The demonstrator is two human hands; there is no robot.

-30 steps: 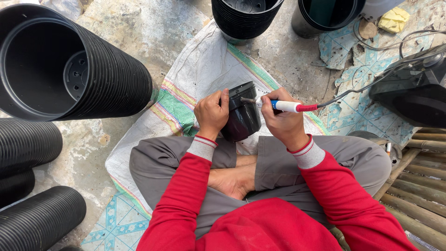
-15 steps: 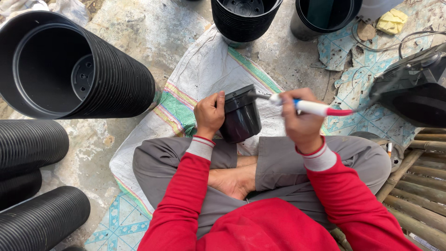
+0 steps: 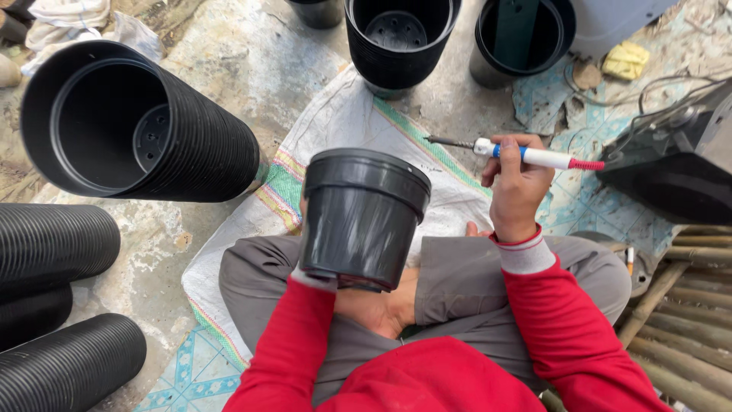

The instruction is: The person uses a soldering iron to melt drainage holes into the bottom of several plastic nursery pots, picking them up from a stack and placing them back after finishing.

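Note:
A black plastic pot [image 3: 364, 217] is held upright in front of me, its rim facing away. My left hand is almost wholly hidden behind and under the pot; only its red sleeve and white cuff [image 3: 313, 281] show at the pot's base. My right hand [image 3: 516, 187] is to the right of the pot, apart from it, gripping a white pen-like soldering tool [image 3: 526, 156] with a metal tip pointing left and a red rear end. I sit cross-legged on a white woven sack [image 3: 343, 122].
Long stacks of nested black pots lie on their sides at the left [image 3: 141, 126] and lower left [image 3: 53, 248]. Upright pot stacks [image 3: 400, 42] stand ahead. A black box with cables [image 3: 675, 172] sits at the right, bamboo poles [image 3: 679, 320] at lower right.
The pot has been lifted and turned from lying sideways to upright, closer to the camera. My right hand drew the tool away from the pot, up and to the right.

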